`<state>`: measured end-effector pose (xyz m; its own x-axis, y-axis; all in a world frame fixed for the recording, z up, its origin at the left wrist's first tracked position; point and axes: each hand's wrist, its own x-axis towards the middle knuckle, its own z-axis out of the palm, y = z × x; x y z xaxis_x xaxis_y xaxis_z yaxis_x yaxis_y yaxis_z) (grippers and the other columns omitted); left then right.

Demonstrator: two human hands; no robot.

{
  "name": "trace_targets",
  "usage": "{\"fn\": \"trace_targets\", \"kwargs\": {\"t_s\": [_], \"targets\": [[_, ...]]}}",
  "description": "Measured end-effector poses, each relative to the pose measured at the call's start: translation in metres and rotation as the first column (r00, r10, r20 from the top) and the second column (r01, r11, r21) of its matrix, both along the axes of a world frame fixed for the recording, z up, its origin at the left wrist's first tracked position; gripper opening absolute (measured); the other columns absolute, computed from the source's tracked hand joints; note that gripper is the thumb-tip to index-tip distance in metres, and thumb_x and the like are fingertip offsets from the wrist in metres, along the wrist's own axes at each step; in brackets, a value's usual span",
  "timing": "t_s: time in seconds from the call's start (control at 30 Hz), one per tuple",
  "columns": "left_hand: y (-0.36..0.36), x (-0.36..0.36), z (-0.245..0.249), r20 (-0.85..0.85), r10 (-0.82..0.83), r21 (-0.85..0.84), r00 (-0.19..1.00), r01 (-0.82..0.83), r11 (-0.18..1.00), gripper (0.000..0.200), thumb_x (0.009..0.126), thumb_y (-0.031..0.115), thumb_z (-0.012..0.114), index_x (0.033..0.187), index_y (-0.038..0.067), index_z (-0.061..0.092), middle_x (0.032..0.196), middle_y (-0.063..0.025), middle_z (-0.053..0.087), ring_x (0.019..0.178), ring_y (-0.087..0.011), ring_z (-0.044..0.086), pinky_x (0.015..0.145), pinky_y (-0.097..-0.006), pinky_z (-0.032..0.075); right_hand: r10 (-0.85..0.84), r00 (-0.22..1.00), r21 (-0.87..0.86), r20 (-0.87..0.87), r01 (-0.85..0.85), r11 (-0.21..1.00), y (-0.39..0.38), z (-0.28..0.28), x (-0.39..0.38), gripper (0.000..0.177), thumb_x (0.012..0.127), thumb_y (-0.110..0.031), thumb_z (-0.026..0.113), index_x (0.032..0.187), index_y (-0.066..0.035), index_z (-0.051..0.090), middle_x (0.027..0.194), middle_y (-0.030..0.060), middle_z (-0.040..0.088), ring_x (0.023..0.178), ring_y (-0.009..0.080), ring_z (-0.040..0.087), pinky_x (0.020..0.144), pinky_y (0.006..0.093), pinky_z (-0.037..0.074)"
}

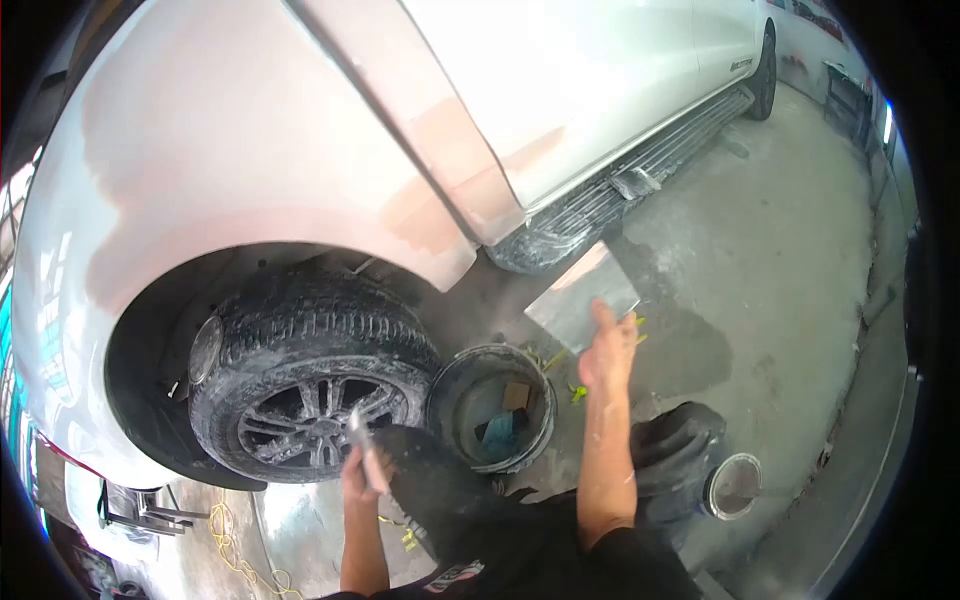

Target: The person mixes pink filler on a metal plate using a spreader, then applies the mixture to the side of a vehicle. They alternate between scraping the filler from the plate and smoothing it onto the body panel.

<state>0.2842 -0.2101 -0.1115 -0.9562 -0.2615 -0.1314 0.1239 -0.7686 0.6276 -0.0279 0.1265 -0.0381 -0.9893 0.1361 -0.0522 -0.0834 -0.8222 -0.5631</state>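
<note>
My right hand [612,345] grips a flat metal putty board [570,305] by its near edge, with a pinkish smear along its far side. My left hand [365,476] is closed around a narrow flat blade, which looks like a putty knife [361,432], held upright in front of the wheel. Part of that tool is hidden by the fingers. Ahead stands a white vehicle whose fender [250,150] carries pinkish filler patches. Both hands are apart from the bodywork.
A dusty tire [320,335] fills the wheel arch. Beside it, a black bucket [440,410] holds a brown block and a bluish piece. A round can [735,487] stands at right. A running board [600,205] juts out below the door, and a yellow cord [232,550] lies at lower left.
</note>
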Motion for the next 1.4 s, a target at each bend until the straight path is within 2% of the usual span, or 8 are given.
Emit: {"fn": "trace_targets", "kwargs": {"t_s": [0.2, 0.4, 0.7, 0.87, 1.07, 1.2, 1.37, 1.4], "targets": [[0.030, 0.025, -0.002, -0.121, 0.300, 0.294, 0.946, -0.255, 0.921, 0.023, 0.103, 0.033, 0.054, 0.099, 0.012, 0.062, 0.083, 0.0022, 0.058, 0.076, -0.0124, 0.056, 0.079, -0.0403, 0.053, -0.018, 0.998, 0.299, 0.062, -0.001, 0.954, 0.005, -0.061, -0.031, 0.038, 0.091, -0.003, 0.062, 0.129, 0.002, 0.057, 0.119, 0.0092, 0.066, 0.108, 0.0214, 0.062, 0.097, 0.0350, 0.047], [0.033, 0.008, 0.005, 0.217, 0.570, 0.020, 0.793, -0.587, 0.809, 0.025, 0.099, 0.040, 0.059, 0.095, 0.016, 0.062, 0.073, 0.0027, 0.057, 0.064, -0.0151, 0.056, 0.065, -0.0386, 0.051, 0.038, 0.965, 0.192, 0.261, -0.090, 0.977, 0.002, -0.090, -0.057, 0.038, 0.091, -0.002, 0.060, 0.129, 0.003, 0.057, 0.121, 0.0124, 0.064, 0.108, 0.0239, 0.062, 0.095, 0.0361, 0.048], [0.035, -0.025, 0.005, 0.309, 0.588, -0.164, 0.747, -0.567, 0.807, 0.023, 0.092, 0.040, 0.070, 0.099, 0.018, 0.068, 0.082, 0.0028, 0.070, 0.074, -0.0170, 0.067, 0.075, -0.0420, 0.054, 0.036, 0.961, 0.234, 0.276, -0.103, 0.967, 0.006, -0.136, -0.089, 0.043, 0.089, 0.003, 0.059, 0.132, 0.004, 0.054, 0.123, 0.0143, 0.063, 0.107, 0.0246, 0.062, 0.093, 0.0368, 0.050], [0.042, -0.030, 0.000, 0.288, 0.623, -0.139, 0.727, -0.612, 0.779, 0.026, 0.095, 0.040, 0.066, 0.098, 0.014, 0.067, 0.083, -0.0007, 0.071, 0.076, -0.0183, 0.067, 0.074, -0.0434, 0.056, 0.182, 0.971, 0.589, 0.153, -0.237, 0.772, 0.003, -0.130, -0.100, 0.035, 0.092, 0.000, 0.059, 0.126, 0.005, 0.057, 0.117, 0.0151, 0.065, 0.102, 0.0228, 0.063, 0.090, 0.0344, 0.050], [0.049, -0.043, 0.002, 0.163, 0.535, -0.051, 0.829, -0.534, 0.844, 0.030, 0.097, 0.041, 0.063, 0.097, 0.011, 0.067, 0.081, -0.0018, 0.068, 0.075, -0.0192, 0.066, 0.075, -0.0423, 0.057, 0.253, 0.921, 0.808, -0.296, 0.100, 0.581, -0.011, 0.016, -0.124, 0.027, 0.095, -0.008, 0.059, 0.117, 0.008, 0.059, 0.103, 0.0190, 0.069, 0.091, 0.0285, 0.067, 0.084, 0.0379, 0.051], [0.056, -0.050, 0.003, 0.138, 0.568, -0.041, 0.812, -0.568, 0.822, 0.032, 0.098, 0.042, 0.062, 0.096, 0.010, 0.067, 0.081, -0.0017, 0.067, 0.073, -0.0180, 0.064, 0.073, -0.0420, 0.058, 0.279, 0.756, 0.780, -0.592, 0.451, 0.434, -0.019, 0.127, -0.152, 0.034, 0.097, -0.012, 0.056, 0.122, 0.010, 0.057, 0.104, 0.0340, 0.065, 0.097, 0.0516, 0.063, 0.085, 0.0494, 0.049], [0.058, -0.051, -0.008, 0.002, 0.535, 0.062, 0.845, -0.534, 0.843, 0.033, 0.097, 0.042, 0.063, 0.094, 0.010, 0.065, 0.081, -0.0007, 0.063, 0.069, -0.0161, 0.060, 0.071, -0.0413, 0.058, 0.342, 0.659, 0.727, -0.670, 0.489, 0.482, -0.041, 0.207, -0.164, 0.019, 0.097, -0.007, 0.052, 0.109, 0.006, 0.057, 0.079, 0.0201, 0.067, 0.065, 0.0271, 0.063, 0.066, 0.0375, 0.050], [0.060, -0.050, -0.008, -0.016, 0.527, 0.066, 0.849, -0.525, 0.848, 0.033, 0.097, 0.042, 0.063, 0.093, 0.010, 0.065, 0.080, -0.0004, 0.062, 0.068, -0.0157, 0.058, 0.071, -0.0411, 0.058, 0.359, 0.660, 0.737, -0.660, 0.476, 0.480, -0.045, 0.215, -0.165, 0.017, 0.096, -0.006, 0.052, 0.106, 0.007, 0.056, 0.077, 0.0228, 0.064, 0.065, 0.0335, 0.061, 0.065, 0.0417, 0.048]]}}
